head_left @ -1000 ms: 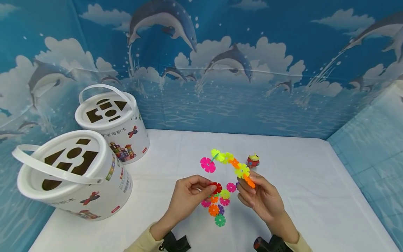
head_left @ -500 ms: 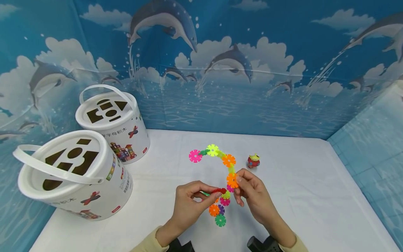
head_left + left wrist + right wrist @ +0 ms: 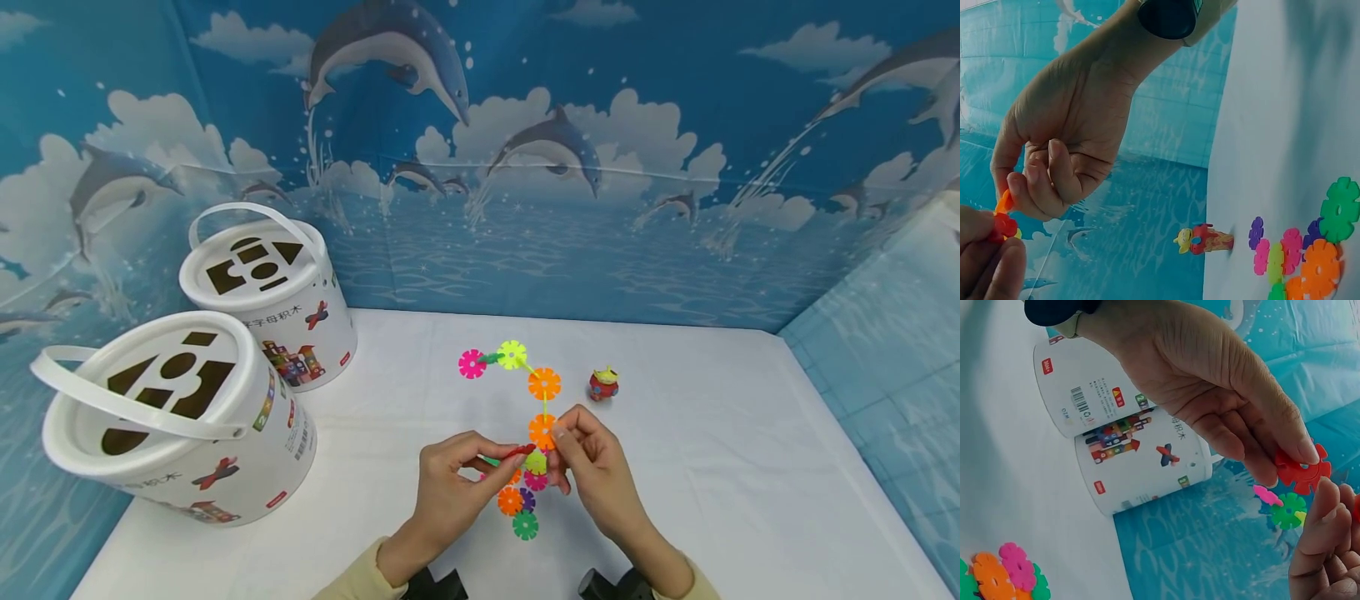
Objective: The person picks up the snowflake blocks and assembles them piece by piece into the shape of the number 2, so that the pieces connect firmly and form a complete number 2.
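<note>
My left hand (image 3: 453,483) pinches a red snowflake disc (image 3: 522,451) between thumb and fingers; it looks edge-on in the head view and shows its notched face in the right wrist view. My right hand (image 3: 600,471) pinches the orange snowflake disc (image 3: 542,432) at the near end of a curved chain. That chain runs up through yellow and another orange disc (image 3: 544,384) to a yellow-green disc (image 3: 512,355), a green one and a pink disc (image 3: 472,363). The red and orange discs are close together; whether they touch I cannot tell.
Below the hands, a joined group of colourful discs, with a green disc (image 3: 525,525) nearest, lies on the white table (image 3: 750,467). A small red-and-yellow toy figure (image 3: 603,383) stands behind. Two white lidded buckets (image 3: 288,450) stand at left. A dolphin-print cloth (image 3: 525,258) hangs behind.
My right hand has moved left toward the left hand, swinging the chain leftward and turning its discs. The red disc in my left hand has turned from face-on to edge-on.
</note>
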The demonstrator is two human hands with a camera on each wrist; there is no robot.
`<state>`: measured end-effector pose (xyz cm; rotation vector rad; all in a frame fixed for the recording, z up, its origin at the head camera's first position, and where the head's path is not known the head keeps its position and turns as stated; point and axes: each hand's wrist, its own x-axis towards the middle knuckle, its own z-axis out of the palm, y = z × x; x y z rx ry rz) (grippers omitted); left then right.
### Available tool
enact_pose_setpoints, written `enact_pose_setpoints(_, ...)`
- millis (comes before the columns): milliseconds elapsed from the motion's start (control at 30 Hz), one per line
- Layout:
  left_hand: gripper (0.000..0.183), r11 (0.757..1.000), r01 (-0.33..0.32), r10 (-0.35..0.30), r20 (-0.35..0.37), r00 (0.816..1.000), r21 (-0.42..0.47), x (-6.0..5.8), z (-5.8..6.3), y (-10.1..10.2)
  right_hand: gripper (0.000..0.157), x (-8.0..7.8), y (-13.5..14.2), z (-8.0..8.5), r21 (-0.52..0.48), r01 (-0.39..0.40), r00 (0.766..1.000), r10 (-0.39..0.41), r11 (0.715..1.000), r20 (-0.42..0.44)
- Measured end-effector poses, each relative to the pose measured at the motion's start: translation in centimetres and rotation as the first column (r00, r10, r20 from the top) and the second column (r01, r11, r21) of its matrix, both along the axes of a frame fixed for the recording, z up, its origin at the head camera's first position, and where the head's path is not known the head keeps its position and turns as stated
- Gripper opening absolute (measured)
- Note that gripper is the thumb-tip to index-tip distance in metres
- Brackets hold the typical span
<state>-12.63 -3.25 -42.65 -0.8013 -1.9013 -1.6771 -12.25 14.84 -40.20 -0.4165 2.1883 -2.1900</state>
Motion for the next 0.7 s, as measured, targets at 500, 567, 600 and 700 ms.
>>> enact_pose_setpoints(500,0.009,0.998,-0.039,0.024,-0.244,0.969,-0.057,0.0,-0.5,0.0,0.023,0.1,-0.2,-1.1,0.164,0.044,0.963,0.002,0.986,-0.269)
enact_pose_setpoints(567,0.01,0.997,-0.047,0.03,-0.28,0.959,-0.056,0.1,-0.6,0.1,0.023,0.3,-0.5,-1.2,0.154,0.058,0.963,-0.014,0.986,-0.269)
enact_pose_setpoints(600,0.01,0.997,-0.052,0.034,-0.292,0.956,-0.053,0.1,-0.6,0.2,0.022,0.4,-0.6,-1.2,0.152,0.057,0.965,-0.016,0.987,-0.262)
enact_pose_setpoints(700,0.012,0.997,-0.059,0.042,-0.308,0.951,-0.049,0.0,-0.7,0.2,0.02,0.6,-0.8,-1.2,0.157,0.043,0.971,-0.005,0.987,-0.237)
